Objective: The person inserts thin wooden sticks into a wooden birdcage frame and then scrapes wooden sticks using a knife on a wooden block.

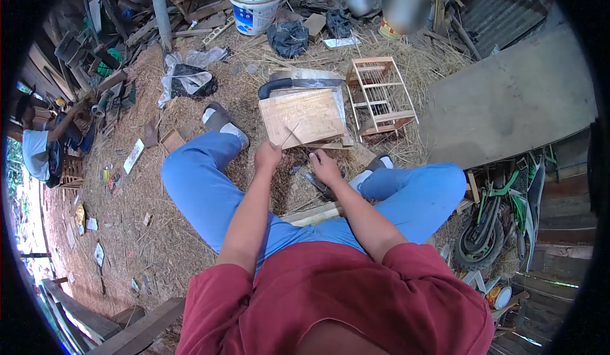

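My left hand (268,157) is closed at the near left corner of a pale wooden board (302,112), pinching a thin wooden stick (290,135). My right hand (325,166) is closed just off the board's near edge. A second thin stick crosses the first and points towards its fingertips; their grip is too small to make out fully. Behind the board lies a large knife (298,85) with a black handle on the left. To the right stands a small slatted wooden frame (382,94). Dark tools (316,182), partly hidden by my right hand, lie between my legs.
A white bucket (253,8) and black plastic bags (289,38) are at the back. A large flat sheet (508,101) leans at the right, above a green bicycle (486,221). Another person (38,142) sits far left. Straw and shavings cover the ground.
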{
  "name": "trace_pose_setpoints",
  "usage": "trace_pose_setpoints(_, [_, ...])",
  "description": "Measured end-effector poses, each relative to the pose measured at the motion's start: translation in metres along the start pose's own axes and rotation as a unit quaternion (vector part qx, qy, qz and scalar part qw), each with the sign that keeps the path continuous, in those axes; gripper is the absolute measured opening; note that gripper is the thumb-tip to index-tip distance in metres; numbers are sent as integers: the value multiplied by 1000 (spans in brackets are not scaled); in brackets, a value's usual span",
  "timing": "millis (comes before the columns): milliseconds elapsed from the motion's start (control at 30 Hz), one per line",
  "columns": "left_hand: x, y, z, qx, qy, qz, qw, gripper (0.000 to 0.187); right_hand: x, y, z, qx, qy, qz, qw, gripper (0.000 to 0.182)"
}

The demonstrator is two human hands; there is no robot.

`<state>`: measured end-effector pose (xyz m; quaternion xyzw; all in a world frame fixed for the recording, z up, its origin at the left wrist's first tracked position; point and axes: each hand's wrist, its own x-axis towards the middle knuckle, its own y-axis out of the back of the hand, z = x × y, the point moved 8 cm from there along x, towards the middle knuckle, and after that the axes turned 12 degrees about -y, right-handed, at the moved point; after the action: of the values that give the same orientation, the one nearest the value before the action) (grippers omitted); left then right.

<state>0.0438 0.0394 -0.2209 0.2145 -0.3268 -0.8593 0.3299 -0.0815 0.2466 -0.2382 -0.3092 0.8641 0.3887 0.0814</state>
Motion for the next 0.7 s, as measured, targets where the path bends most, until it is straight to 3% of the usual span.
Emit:
trace_pose_setpoints(67, [-8,6,0,-18,21,0,1000,26,-6,-5,-9,-7,83,7,997,34])
trace_pose_setpoints(167, [-8,12,-12,3,12,13,1000,21,-7,-13,-4,-34,63,-32,997,32])
trace_pose_setpoints(233, [-4,-3,-22,-149,-6,-30,988,19,-3,-18,2,-37,59,-48,996,31])
trace_pose_setpoints(267, [-4,-7,-29,-148,-3,-31,988,19,3,-15,3,23,52,-36,998,34])
trace_pose_setpoints(333, [-18,10,19,-255,-64,-50,964,14,20,-8,0,85,40,-20,995,37])
trace_pose_setpoints(400, [-39,32,62,-277,-68,-76,955,14,32,15,-19,216,43,16,975,37])
trace_pose_setpoints(433, [-50,39,83,-301,-72,-97,946,14,24,36,-38,216,39,20,975,37])
trace_pose_setpoints(500, [-69,50,113,-316,-80,-98,940,12,-6,64,-92,449,-49,-169,876,27])
trace_pose_setpoints(700, [-99,92,177,-359,-136,-48,922,10,-35,121,-149,530,43,-173,829,13])
